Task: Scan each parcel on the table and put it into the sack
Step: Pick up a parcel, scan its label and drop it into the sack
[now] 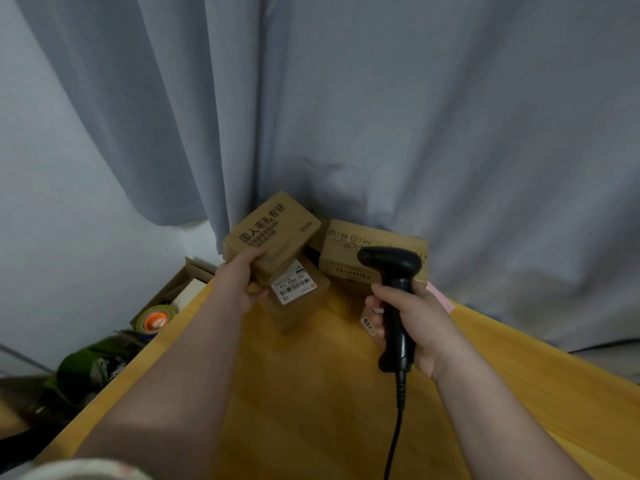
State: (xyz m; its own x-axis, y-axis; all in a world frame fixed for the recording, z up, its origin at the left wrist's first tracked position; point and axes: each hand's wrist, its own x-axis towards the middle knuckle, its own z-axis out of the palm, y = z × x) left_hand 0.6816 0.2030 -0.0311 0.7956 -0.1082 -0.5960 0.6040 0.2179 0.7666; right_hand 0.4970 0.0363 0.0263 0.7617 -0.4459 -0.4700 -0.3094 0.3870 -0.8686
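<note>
L hand (242, 289) grips printed parcel (272, 233) at near end, lifted over labelled parcel (298, 296) on table (311, 393). R hand (415, 327) clenched round scanner (394, 292). Cardboard stiff, prob light; hold by opposite faces. Sack not seen.

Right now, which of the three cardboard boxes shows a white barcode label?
The small front box, partly under the Chinese-printed box that the left hand grips. That one and the MIORIO box show only print.
</note>
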